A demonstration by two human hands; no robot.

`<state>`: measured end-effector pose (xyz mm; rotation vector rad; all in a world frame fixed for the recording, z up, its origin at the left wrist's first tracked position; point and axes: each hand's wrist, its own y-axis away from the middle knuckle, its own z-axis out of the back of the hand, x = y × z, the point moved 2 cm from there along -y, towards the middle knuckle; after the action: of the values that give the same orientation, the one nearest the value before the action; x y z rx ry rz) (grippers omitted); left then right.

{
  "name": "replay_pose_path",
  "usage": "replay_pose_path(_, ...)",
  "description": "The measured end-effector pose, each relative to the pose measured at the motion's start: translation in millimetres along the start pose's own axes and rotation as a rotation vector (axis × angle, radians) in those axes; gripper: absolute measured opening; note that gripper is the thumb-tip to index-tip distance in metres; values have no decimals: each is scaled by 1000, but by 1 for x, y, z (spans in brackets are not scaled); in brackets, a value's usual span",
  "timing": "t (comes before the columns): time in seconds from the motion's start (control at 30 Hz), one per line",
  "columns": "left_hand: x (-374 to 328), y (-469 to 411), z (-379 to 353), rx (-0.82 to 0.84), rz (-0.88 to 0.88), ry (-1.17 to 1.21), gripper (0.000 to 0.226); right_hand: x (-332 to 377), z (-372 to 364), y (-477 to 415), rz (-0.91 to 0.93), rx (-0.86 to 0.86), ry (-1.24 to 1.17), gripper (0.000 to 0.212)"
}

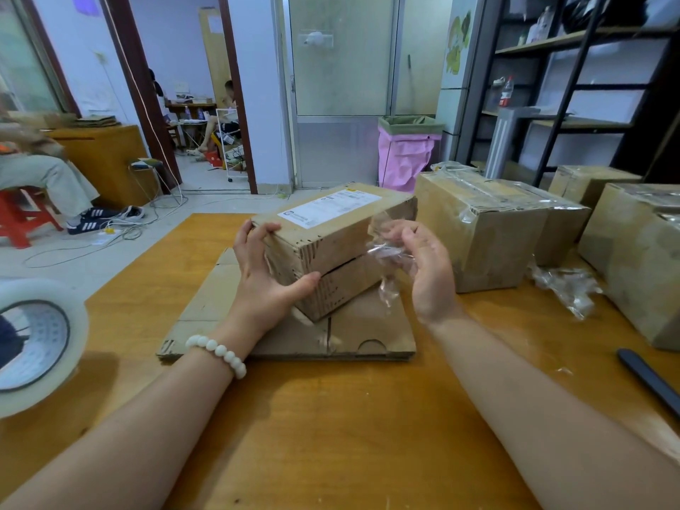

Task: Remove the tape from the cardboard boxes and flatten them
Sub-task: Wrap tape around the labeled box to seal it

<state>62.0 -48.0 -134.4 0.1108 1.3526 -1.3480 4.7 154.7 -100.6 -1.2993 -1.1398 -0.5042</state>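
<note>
Left hand (265,274): grips near-left end of the cardboard box (331,248), fingers hooked over the top edge, thumb pressed on the end face.
Right hand (423,266): just right of the box, fingers loosely curled round a crumpled strip of clear tape (386,252); strip hangs down past the palm.
Wrist: white bead bracelet (217,353) on the left arm.
Box: mid-desk, white shipping label (331,207) on top, sitting on flattened cardboard (287,325).
Desk (331,436): orange wood.
Right side: taped box (485,230) near the right hand, bigger taped box (640,259) at the right edge, loose tape wad (566,285) on the desk between them.
Near right: dark tool (651,380), type unclear.
Near left: tape roll (36,344).
</note>
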Motion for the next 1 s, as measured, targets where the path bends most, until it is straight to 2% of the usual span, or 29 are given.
replay_pose_path(0.07, -1, 1, -1, 14, -11, -16, 70, -2, 3, -1, 15, 39, 120, 42)
replay_pose_path(0.17, -2, 2, -1, 9, 14, -11, 70, -5, 7, -3, -16, 13, 100, 44)
replay_pose_path(0.3, -3, 1, 2, -35, 49, -26, 72, -1, 6, -1, 93, -40, 183, 54)
replay_pose_path(0.4, -2, 1, 4, -72, 66, -65, 73, 4, 7, 0, 145, -46, 104, 45)
replay_pose_path(0.47, -1, 1, 4, -78, 51, -73, 73, 6, 6, -3, 79, -108, 25, 34)
replay_pose_path(0.57, 1, 2, 4, -75, 45, -73, 72, -4, 9, -10, -107, -216, 108, 28)
replay_pose_path(0.63, 1, 3, 4, -79, 48, -73, 72, -16, 12, -10, -233, -133, 252, 22)
replay_pose_path(0.7, 0, 2, 4, -76, 48, -75, 72, -28, 13, -8, -281, 62, 427, 18)
replay_pose_path(0.8, 1, 2, 4, -69, 56, -71, 72, -29, 4, -2, -252, 269, 416, 18)
replay_pose_path(1.0, -1, 2, 3, -65, 38, -84, 72, -16, -5, 2, -2, 238, 327, 28)
